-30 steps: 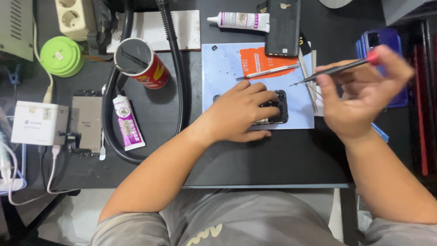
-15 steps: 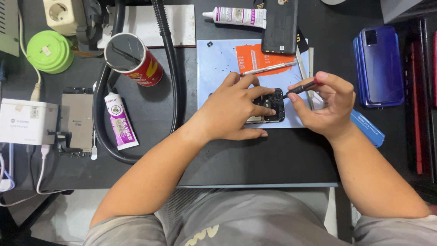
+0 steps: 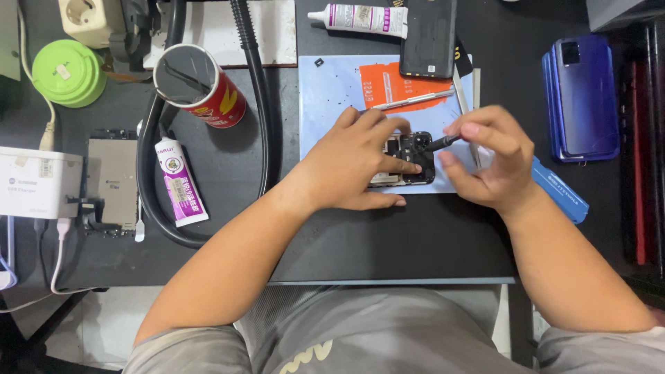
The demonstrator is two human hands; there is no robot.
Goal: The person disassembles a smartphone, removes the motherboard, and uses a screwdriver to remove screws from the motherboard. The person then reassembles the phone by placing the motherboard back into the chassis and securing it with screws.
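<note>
Opened phone (image 3: 410, 158) lies on blue mat (image 3: 332, 104), between both hands. Left hand (image 3: 353, 163) flat, pinning it. Right hand (image 3: 488, 163) pinches tweezers (image 3: 438, 143), tip touching phone.

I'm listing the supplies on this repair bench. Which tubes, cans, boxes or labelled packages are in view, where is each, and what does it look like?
Can: upper left of the mat, lying tilted, red with yellow marks, open top.
Tube: left of the left hand, white and magenta, white cap.
Second tube: top edge, lying flat, white with purple band.
White box: far left edge, rectangular, small label.
Orange card: on the blue mat, flat.
</note>
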